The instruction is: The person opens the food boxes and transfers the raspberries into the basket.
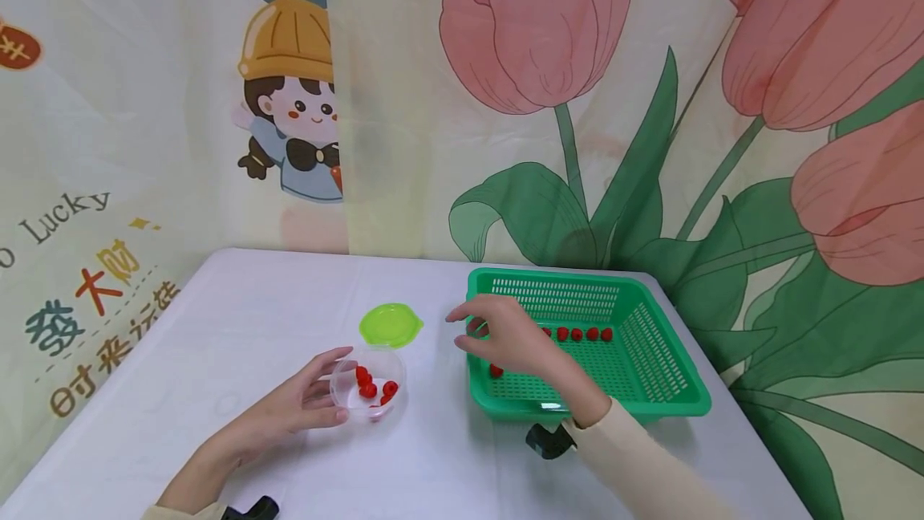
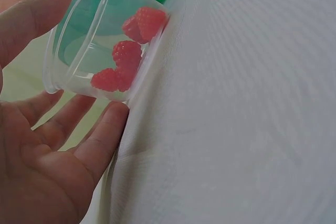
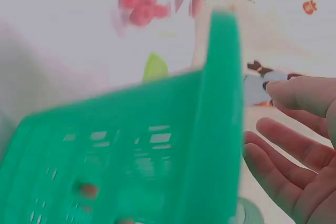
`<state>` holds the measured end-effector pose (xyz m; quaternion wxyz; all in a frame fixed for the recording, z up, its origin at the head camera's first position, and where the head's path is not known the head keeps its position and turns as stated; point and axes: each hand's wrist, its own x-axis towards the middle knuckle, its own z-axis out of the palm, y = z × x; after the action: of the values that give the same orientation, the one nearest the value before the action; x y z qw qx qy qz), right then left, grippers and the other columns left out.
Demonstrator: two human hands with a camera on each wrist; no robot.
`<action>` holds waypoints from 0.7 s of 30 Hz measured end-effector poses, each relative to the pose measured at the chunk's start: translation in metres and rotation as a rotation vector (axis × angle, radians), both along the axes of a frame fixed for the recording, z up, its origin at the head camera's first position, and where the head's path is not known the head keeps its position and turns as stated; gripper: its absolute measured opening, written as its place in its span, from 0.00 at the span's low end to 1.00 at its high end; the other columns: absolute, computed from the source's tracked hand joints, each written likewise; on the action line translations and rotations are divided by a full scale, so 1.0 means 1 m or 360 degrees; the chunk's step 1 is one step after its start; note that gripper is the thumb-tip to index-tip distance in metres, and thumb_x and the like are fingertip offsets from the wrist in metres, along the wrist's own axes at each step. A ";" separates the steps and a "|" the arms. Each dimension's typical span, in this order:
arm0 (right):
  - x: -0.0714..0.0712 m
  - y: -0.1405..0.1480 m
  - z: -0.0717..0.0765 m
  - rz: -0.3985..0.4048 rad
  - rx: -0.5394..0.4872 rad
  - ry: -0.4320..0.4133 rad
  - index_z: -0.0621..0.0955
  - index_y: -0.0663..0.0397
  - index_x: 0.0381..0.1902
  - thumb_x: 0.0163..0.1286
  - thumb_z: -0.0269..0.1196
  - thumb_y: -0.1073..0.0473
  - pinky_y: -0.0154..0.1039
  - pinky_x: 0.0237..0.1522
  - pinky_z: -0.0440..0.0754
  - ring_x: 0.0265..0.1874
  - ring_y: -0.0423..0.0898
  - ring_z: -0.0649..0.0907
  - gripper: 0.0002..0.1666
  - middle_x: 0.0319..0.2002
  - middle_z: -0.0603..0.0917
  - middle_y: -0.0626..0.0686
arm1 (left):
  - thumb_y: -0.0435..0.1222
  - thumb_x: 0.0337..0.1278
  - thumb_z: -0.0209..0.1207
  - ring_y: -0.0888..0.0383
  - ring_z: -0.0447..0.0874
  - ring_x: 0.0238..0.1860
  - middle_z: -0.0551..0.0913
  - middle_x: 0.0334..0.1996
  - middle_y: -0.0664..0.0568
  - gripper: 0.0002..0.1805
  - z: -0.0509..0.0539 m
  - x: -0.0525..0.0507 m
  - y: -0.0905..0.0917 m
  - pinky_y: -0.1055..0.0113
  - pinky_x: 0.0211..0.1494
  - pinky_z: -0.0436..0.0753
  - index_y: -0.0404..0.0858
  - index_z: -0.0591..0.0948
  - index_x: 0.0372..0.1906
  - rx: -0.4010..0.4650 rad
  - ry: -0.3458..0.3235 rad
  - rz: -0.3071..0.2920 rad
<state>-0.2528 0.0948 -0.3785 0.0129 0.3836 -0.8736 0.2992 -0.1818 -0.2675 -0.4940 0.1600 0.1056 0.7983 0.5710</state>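
Observation:
My left hand (image 1: 296,404) holds a clear plastic cup (image 2: 79,51) on the white table, thumb near its rim and fingers against the opposite side. Several red raspberries (image 2: 127,54) lie at the bottom of the cup. My right hand (image 1: 505,335) is above the left side of a green plastic basket (image 1: 671,406). Its fingers are loosely bent and apart, with nothing seen between them. Inside the basket is a row of raspberries (image 1: 577,335), partly hidden by that hand, and another raspberry (image 1: 496,371) nearer the front left.
A bright green lid (image 1: 390,325) lies flat behind the cup, left of the basket. The white tablecloth (image 1: 433,464) covers the table. Behind its back edge hangs a printed curtain (image 1: 404,103) with tulips and a cartoon figure.

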 end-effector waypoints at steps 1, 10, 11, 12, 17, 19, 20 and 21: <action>0.001 -0.005 0.001 0.0010 0.0005 -0.0016 0.88 0.53 0.58 0.71 0.72 0.62 0.44 0.49 0.89 0.45 0.47 0.89 0.18 0.53 0.89 0.49 | 0.40 0.66 0.71 0.33 0.64 0.78 0.58 0.81 0.41 0.50 0.000 0.000 0.000 0.70 0.66 0.77 0.53 0.54 0.85 0.0003 -0.0002 0.0000; 0.007 -0.046 -0.003 0.0145 0.0118 -0.0078 0.87 0.53 0.60 0.72 0.73 0.60 0.29 0.45 0.85 0.46 0.45 0.89 0.20 0.54 0.89 0.49 | 0.41 0.66 0.71 0.34 0.65 0.77 0.58 0.81 0.41 0.50 -0.001 0.000 0.000 0.48 0.74 0.75 0.54 0.54 0.85 -0.0003 -0.0008 0.0015; 0.007 -0.051 -0.005 0.0150 0.0136 -0.0089 0.87 0.52 0.60 0.72 0.73 0.59 0.27 0.45 0.85 0.46 0.44 0.89 0.20 0.54 0.89 0.48 | 0.41 0.67 0.71 0.34 0.65 0.77 0.58 0.81 0.41 0.50 0.000 -0.001 0.000 0.46 0.74 0.75 0.54 0.53 0.85 -0.0002 -0.0013 0.0017; 0.006 -0.055 -0.007 0.0154 0.0149 -0.0101 0.87 0.52 0.60 0.71 0.73 0.59 0.26 0.44 0.84 0.46 0.44 0.89 0.20 0.54 0.89 0.48 | 0.41 0.67 0.71 0.33 0.65 0.77 0.58 0.81 0.41 0.50 0.000 -0.001 0.000 0.45 0.74 0.75 0.54 0.53 0.85 -0.0004 -0.0019 0.0019; 0.006 -0.076 -0.016 0.0149 0.0202 -0.0194 0.88 0.49 0.60 0.70 0.74 0.58 0.24 0.43 0.82 0.44 0.40 0.88 0.21 0.52 0.90 0.45 | 0.42 0.67 0.71 0.32 0.63 0.78 0.58 0.82 0.40 0.51 0.000 -0.001 0.000 0.40 0.75 0.73 0.54 0.53 0.85 -0.0006 -0.0031 0.0021; 0.006 -0.083 -0.019 0.0155 0.0212 -0.0228 0.88 0.49 0.59 0.69 0.75 0.58 0.24 0.42 0.82 0.43 0.39 0.87 0.20 0.51 0.90 0.43 | 0.41 0.67 0.71 0.32 0.63 0.78 0.58 0.82 0.40 0.51 0.000 -0.001 0.000 0.41 0.74 0.73 0.54 0.53 0.85 -0.0001 -0.0026 0.0015; 0.005 -0.086 -0.021 0.0158 0.0218 -0.0239 0.89 0.49 0.58 0.69 0.75 0.59 0.24 0.42 0.82 0.42 0.37 0.87 0.20 0.50 0.90 0.43 | 0.41 0.67 0.70 0.33 0.64 0.78 0.58 0.82 0.41 0.50 0.001 -0.001 0.000 0.42 0.74 0.74 0.54 0.53 0.85 0.0000 -0.0022 0.0011; 0.005 -0.090 -0.023 0.0162 0.0226 -0.0250 0.89 0.48 0.58 0.69 0.75 0.59 0.24 0.42 0.82 0.41 0.36 0.86 0.20 0.49 0.90 0.42 | 0.41 0.67 0.70 0.33 0.64 0.78 0.58 0.82 0.41 0.50 0.001 0.000 0.000 0.43 0.74 0.74 0.54 0.53 0.85 0.0003 -0.0019 0.0007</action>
<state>-0.2480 0.0050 -0.4013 -0.0981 0.4028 -0.8703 0.2659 -0.1822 -0.2674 -0.4933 0.1634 0.1007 0.7969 0.5728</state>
